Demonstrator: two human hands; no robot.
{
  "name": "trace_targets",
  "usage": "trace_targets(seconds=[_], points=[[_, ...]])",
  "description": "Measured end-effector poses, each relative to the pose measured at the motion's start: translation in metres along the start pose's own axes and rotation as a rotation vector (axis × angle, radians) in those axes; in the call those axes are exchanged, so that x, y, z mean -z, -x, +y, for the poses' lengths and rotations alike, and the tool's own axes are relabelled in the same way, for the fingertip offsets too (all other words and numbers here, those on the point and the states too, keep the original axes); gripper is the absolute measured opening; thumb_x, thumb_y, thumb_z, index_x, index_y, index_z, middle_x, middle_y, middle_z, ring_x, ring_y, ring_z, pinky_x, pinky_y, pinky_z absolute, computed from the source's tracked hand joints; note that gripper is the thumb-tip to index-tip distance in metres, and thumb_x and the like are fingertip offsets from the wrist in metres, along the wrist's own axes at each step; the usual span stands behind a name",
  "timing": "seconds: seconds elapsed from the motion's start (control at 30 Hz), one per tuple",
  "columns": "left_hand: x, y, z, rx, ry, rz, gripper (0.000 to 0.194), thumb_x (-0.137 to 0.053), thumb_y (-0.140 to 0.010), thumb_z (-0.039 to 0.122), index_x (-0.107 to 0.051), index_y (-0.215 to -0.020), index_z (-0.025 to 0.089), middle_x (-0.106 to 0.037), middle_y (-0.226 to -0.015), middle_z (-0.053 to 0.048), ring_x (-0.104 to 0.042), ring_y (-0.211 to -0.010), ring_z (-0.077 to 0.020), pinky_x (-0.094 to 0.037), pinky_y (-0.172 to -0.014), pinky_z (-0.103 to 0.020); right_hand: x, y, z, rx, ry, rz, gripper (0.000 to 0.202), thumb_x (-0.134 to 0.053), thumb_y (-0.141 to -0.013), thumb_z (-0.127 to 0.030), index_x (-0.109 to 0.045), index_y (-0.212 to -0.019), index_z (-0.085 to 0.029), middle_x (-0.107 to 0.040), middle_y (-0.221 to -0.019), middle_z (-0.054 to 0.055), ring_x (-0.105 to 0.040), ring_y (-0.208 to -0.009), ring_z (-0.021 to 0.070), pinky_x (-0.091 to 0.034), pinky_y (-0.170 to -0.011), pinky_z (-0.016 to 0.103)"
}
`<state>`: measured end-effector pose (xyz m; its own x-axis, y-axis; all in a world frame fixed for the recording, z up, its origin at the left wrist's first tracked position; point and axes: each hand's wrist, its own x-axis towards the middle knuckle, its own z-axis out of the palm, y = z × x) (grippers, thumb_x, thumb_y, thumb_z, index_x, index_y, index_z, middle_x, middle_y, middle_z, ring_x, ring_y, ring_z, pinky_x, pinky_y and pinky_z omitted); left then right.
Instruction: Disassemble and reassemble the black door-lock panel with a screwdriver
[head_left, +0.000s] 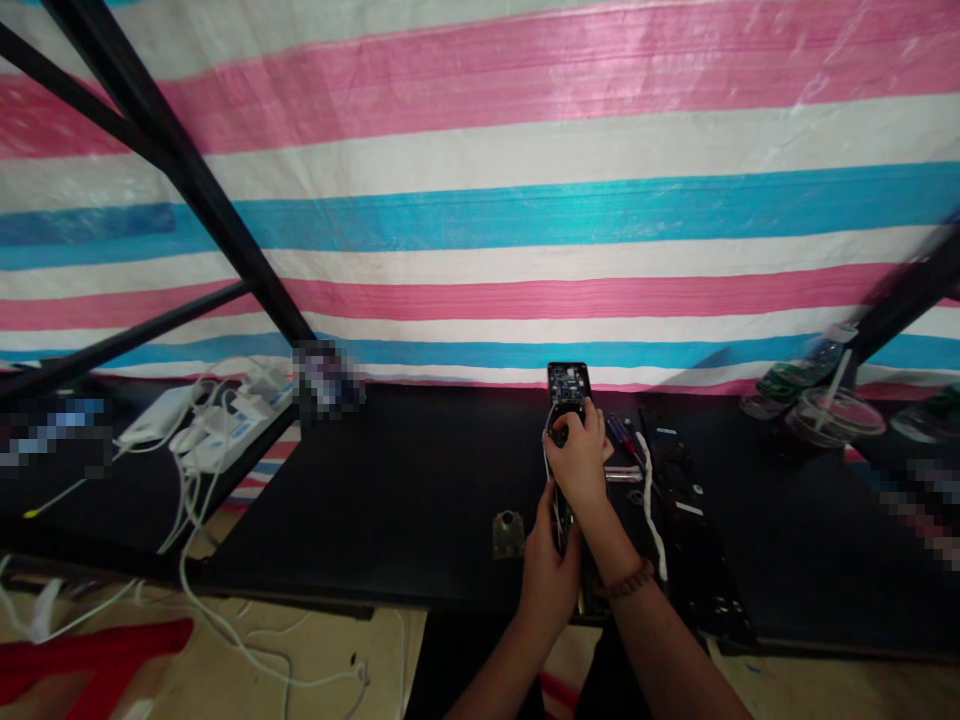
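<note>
Fingers first, from my remote seat: those of my left hand (551, 575) are curled round the lower end of a long black device (568, 385), gripping it from the side. Those of my right hand (579, 465) are bent over its middle, thumb and forefinger close together; I cannot tell whether they pinch a part or only press there.

Now I sweep from the left. A power strip (238, 428) sits tangled in white cables (196, 515), away from the work. Nearer in, a small square part (508, 537) lies on the table (375, 490) just beside my left hand, apart from the device.

The device itself lies in front of me near the table's front edge, reaching towards the striped sheet (465, 300). Its far end shows a bare circuit board (564, 380), and a thin white wire (546, 460) runs along its left side. I judge the job partway: the insides are exposed, and covering them is not yet done. Whether it is coming apart or going together, I cannot tell.

To the right lie a screwdriver (624, 437), out of both hands, a white strip (652, 505) and a long black panel (688, 515), separate from the device; perhaps its cover, left unfitted. Farther right stands a plastic cup (836, 420).
</note>
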<state>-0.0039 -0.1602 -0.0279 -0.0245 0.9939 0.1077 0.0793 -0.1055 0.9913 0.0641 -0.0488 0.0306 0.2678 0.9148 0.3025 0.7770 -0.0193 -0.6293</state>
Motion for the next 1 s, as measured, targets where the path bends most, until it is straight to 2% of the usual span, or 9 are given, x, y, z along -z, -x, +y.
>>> trace_targets(seconds=[0.13,0.23,0.33,0.4,0.5,0.6,0.73,0.87,1.0], points=[[0.000,0.001,0.002,0.006,-0.002,0.007,0.058,-0.053,-0.097,0.030,-0.040,-0.152,0.020,-0.052,-0.152,-0.013,-0.054,-0.136,-0.0274,-0.040,-0.115,-0.043,0.005,0.004,0.008,0.050,-0.019,-0.067,0.059,-0.067,-0.076,-0.014,-0.055,-0.134,-0.021,-0.031,-0.161,0.019,-0.019,-0.151,0.0450,-0.031,-0.109,0.067],[-0.001,0.001,-0.001,0.010,-0.017,0.011,0.058,-0.052,-0.096,0.028,-0.039,-0.153,0.020,-0.052,-0.152,-0.012,-0.053,-0.137,-0.0259,-0.039,-0.116,-0.042,0.017,0.009,0.029,0.162,-0.123,-0.188,0.082,-0.073,-0.070,-0.017,-0.046,-0.147,-0.027,-0.021,-0.166,0.014,-0.011,-0.153,0.0460,-0.028,-0.113,0.068],[-0.001,0.001,-0.004,0.005,-0.018,0.013,0.058,-0.052,-0.096,0.027,-0.039,-0.152,0.020,-0.050,-0.154,-0.012,-0.048,-0.141,-0.0246,-0.036,-0.119,-0.041,0.029,0.014,0.058,0.198,-0.343,-0.216,0.077,-0.074,-0.075,-0.029,-0.047,-0.147,-0.027,-0.019,-0.167,0.012,-0.026,-0.151,0.0391,-0.034,-0.115,0.057],[-0.001,0.001,-0.005,-0.005,-0.012,0.013,0.059,-0.052,-0.095,0.026,-0.039,-0.152,0.020,-0.050,-0.154,-0.012,-0.047,-0.142,-0.0246,-0.036,-0.119,-0.041,0.032,0.021,0.075,0.111,-0.509,-0.183,0.070,-0.069,-0.082,-0.040,-0.046,-0.147,-0.026,-0.026,-0.165,0.014,-0.042,-0.144,0.0356,-0.043,-0.111,0.052],[-0.001,0.001,-0.005,-0.008,-0.010,0.013,0.059,-0.052,-0.095,0.027,-0.039,-0.152,0.020,-0.050,-0.153,-0.012,-0.048,-0.141,-0.0248,-0.037,-0.118,-0.042,0.025,0.034,0.088,-0.081,-0.710,-0.185,0.070,-0.061,-0.089,-0.051,-0.040,-0.151,-0.023,-0.046,-0.154,0.016,-0.061,-0.126,0.0313,-0.051,-0.102,0.049],[-0.001,0.001,-0.006,0.000,-0.017,0.010,0.057,-0.051,-0.096,0.028,-0.039,-0.152,0.020,-0.051,-0.153,-0.012,-0.050,-0.140,-0.0243,-0.038,-0.118,-0.041,0.014,0.049,0.087,-0.140,-0.759,-0.187,0.071,-0.058,-0.091,-0.054,-0.040,-0.152,-0.022,-0.056,-0.146,0.014,-0.059,-0.129,0.0283,-0.045,-0.110,0.047],[-0.001,0.001,-0.008,-0.006,-0.029,-0.001,0.057,-0.049,-0.097,0.026,-0.037,-0.152,0.019,-0.050,-0.154,-0.011,-0.049,-0.140,-0.0225,-0.036,-0.119,-0.038,0.009,0.060,0.084,-0.163,-0.787,-0.142,0.069,-0.058,-0.091,-0.055,-0.044,-0.150,-0.023,-0.052,-0.151,0.010,-0.047,-0.141,0.0269,-0.034,-0.119,0.045],[-0.001,0.001,-0.007,-0.001,-0.023,0.006,0.057,-0.050,-0.097,0.026,-0.038,-0.152,0.020,-0.050,-0.154,-0.010,-0.047,-0.142,-0.0226,-0.035,-0.120,-0.038,0.010,0.065,0.091,-0.270,-0.886,-0.149,0.066,-0.063,-0.088,-0.055,-0.053,-0.144,-0.023,-0.061,-0.142,0.010,-0.057,-0.132,0.0280,-0.041,-0.114,0.046],[0.000,0.000,-0.003,0.016,-0.016,0.018,0.058,-0.051,-0.096,0.026,-0.039,-0.152,0.021,-0.053,-0.152,-0.011,-0.050,-0.139,-0.0239,-0.037,-0.118,-0.040,0.009,0.069,0.099,-0.345,-0.912,-0.092,0.059,-0.068,-0.082,-0.056,-0.066,-0.129,-0.020,-0.067,-0.135,0.011,-0.060,-0.128,0.0297,-0.046,-0.110,0.046]])
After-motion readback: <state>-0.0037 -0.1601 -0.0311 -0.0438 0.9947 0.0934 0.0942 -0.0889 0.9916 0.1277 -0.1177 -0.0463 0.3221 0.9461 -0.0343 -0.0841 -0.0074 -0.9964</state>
